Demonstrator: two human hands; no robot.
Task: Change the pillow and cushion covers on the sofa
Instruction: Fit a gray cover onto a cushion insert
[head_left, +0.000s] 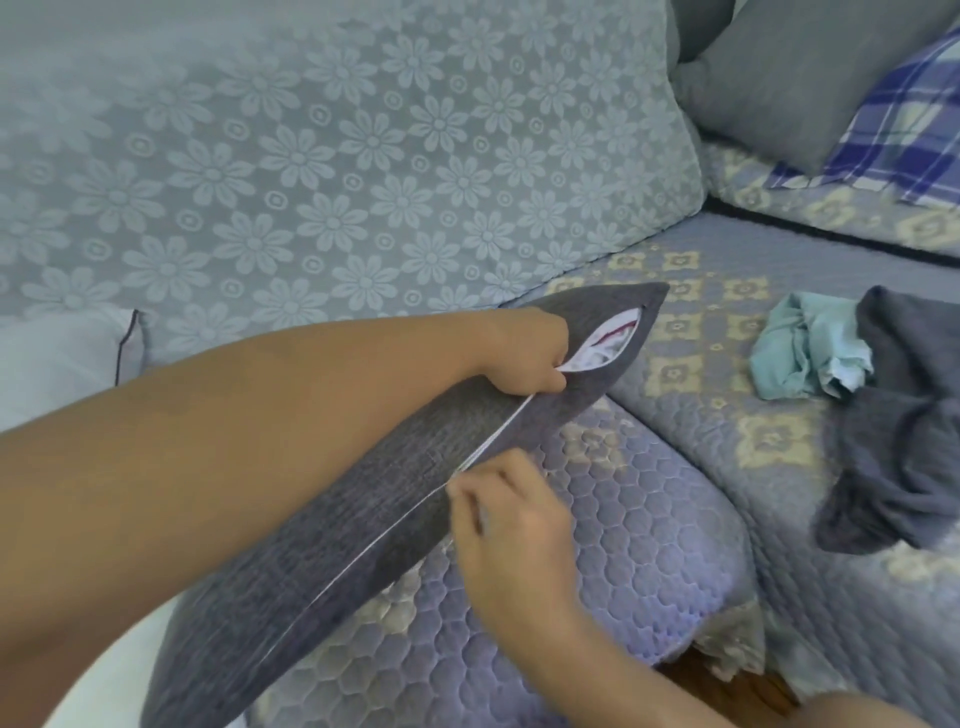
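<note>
The left hand (530, 358) grips the far end of the dark grey woven cushion cover (332, 530) beside its gaping zip mouth, where the white inner pad (605, 351) shows. The right hand (511, 512) pinches at the zip line midway along the edge; the puller itself is too small to see. The cushion lies slanted across the quilted lilac sofa seat (597, 519). To close it well, the left hand should probably keep the seam taut and the pad tucked clear, so the slider runs straight without snagging.
</note>
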